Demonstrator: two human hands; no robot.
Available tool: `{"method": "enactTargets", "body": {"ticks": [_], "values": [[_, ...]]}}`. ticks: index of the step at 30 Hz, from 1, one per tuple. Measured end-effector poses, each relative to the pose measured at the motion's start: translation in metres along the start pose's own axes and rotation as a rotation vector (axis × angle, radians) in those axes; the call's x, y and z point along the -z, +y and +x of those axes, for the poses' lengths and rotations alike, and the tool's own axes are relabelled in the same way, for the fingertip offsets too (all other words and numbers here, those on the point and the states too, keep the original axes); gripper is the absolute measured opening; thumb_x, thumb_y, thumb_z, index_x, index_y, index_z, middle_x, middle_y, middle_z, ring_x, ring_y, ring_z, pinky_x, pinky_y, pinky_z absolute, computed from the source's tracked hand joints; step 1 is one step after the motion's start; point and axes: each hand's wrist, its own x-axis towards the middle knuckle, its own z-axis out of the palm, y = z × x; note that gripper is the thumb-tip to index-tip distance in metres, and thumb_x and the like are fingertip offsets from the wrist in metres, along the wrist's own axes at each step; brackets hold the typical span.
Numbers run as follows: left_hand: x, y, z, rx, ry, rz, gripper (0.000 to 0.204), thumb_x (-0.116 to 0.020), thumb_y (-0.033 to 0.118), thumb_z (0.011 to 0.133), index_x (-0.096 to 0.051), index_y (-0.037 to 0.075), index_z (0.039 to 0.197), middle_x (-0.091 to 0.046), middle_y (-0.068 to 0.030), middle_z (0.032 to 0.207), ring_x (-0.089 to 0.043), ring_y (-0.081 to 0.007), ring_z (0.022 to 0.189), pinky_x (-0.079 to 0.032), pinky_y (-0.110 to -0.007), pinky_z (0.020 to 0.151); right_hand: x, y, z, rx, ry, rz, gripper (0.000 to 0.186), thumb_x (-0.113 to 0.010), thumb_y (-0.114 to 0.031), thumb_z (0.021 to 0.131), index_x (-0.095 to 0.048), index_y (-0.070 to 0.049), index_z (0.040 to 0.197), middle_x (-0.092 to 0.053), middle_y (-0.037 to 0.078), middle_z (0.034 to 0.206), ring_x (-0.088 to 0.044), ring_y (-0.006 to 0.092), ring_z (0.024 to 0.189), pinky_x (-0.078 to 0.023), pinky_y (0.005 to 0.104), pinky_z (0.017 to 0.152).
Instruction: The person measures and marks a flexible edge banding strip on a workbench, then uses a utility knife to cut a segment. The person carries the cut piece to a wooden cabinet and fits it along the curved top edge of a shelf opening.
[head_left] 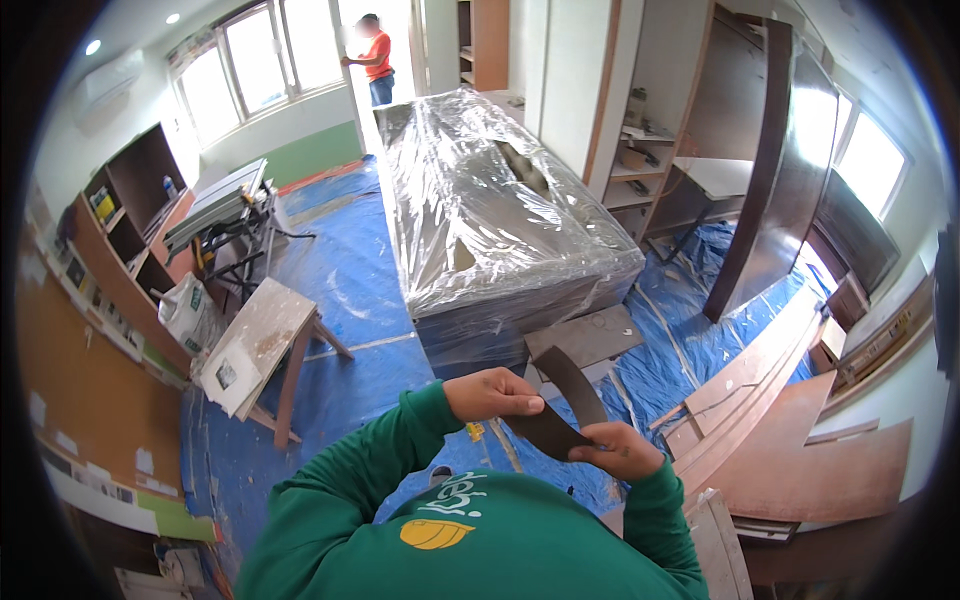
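A thin dark brown strip, curved like a piece of laminate edging, is held in front of my chest. My left hand pinches its lower left part with closed fingers. My right hand grips its lower right end. The strip's free end arches up toward a plastic-wrapped block. Green sleeves cover both my forearms.
A large block wrapped in clear plastic stands ahead on blue floor sheeting. A small wooden trestle table is at left, brown boards lie at right. A person in an orange shirt stands at the far window.
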Motion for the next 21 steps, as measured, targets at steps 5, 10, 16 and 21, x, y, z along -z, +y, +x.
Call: {"method": "enactTargets", "body": {"ticks": [5, 10, 16, 21], "values": [[-0.021, 0.017, 0.001, -0.026, -0.177, 0.004, 0.043, -0.051, 0.031, 0.109, -0.062, 0.0, 0.135, -0.065, -0.0113, 0.131, -0.056, -0.0182, 0.125, -0.04, -0.033, 0.111, 0.0, 0.001, 0.0, 0.2, -0.141, 0.032, 0.024, -0.078, -0.019, 0.091, -0.066, 0.002, 0.091, -0.054, 0.009, 0.078, -0.05, 0.0139, 0.077, -0.042, 0.0355, 0.069], [-0.043, 0.026, -0.003, -0.051, -0.056, 0.149, 0.047, -0.048, 0.034, 0.11, -0.055, 0.003, 0.144, -0.065, -0.0106, 0.134, -0.057, -0.0188, 0.125, -0.042, -0.035, 0.111, -0.008, 0.004, -0.001, 0.107, -0.022, 0.028, 0.026, -0.076, -0.018, 0.092, -0.063, 0.002, 0.082, -0.049, 0.006, 0.069, -0.047, 0.0126, 0.069, -0.039, 0.0341, 0.063], [-0.047, 0.015, -0.001, -0.104, 0.309, 0.644, 0.049, -0.045, 0.042, 0.108, -0.062, 0.006, 0.136, -0.07, -0.024, 0.114, -0.067, -0.0383, 0.11, -0.05, -0.042, 0.096, -0.007, -0.015, -0.01, -0.026, -0.007, 0.058, 0.033, -0.071, -0.024, 0.096, -0.063, 0.002, 0.079, -0.055, 0.003, 0.068, -0.049, 0.0116, 0.064, -0.041, 0.0313, 0.06], [-0.045, -0.002, 0.009, -0.018, 0.44, 0.905, 0.047, -0.048, 0.039, 0.109, -0.062, 0.001, 0.134, -0.073, -0.0162, 0.117, -0.069, -0.0287, 0.11, -0.052, -0.038, 0.096, -0.013, -0.021, -0.003, 0.02, 0.028, -0.052, 0.036, -0.069, -0.027, 0.098, -0.064, 0.003, 0.078, -0.052, 0.003, 0.063, -0.045, 0.0119, 0.059, -0.037, 0.0335, 0.055]]}}
